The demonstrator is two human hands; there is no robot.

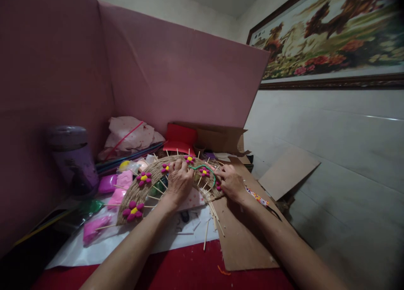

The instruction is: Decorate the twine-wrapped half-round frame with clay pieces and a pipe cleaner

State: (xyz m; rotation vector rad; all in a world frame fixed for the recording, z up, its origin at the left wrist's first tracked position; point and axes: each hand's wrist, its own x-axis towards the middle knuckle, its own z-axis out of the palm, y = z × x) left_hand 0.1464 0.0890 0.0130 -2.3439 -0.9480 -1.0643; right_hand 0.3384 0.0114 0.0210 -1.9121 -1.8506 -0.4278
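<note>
A curved arch of woven brown twine (127,197) lies across the table, with thin wooden sticks poking out along both edges. Magenta flowers with yellow centres (133,211) are spread along it. Over its right part bends a thin green strand (206,167), which looks like modelling clay. My left hand (180,182) is closed over the top of the arch, its fingertips at the strand's left end. At the arch's right end, my right hand (232,184) has its fingers bent and pressed together beside the strand's lower end. Its fingertips are partly hidden.
Bags of pink clay (96,230) and a green one (91,206) lie left of the arch. A purple tumbler (74,163) stands farther left. Cardboard (246,243) lies under my right arm. Loose sticks (206,235) rest near the front. A pink panel (183,75) rises behind.
</note>
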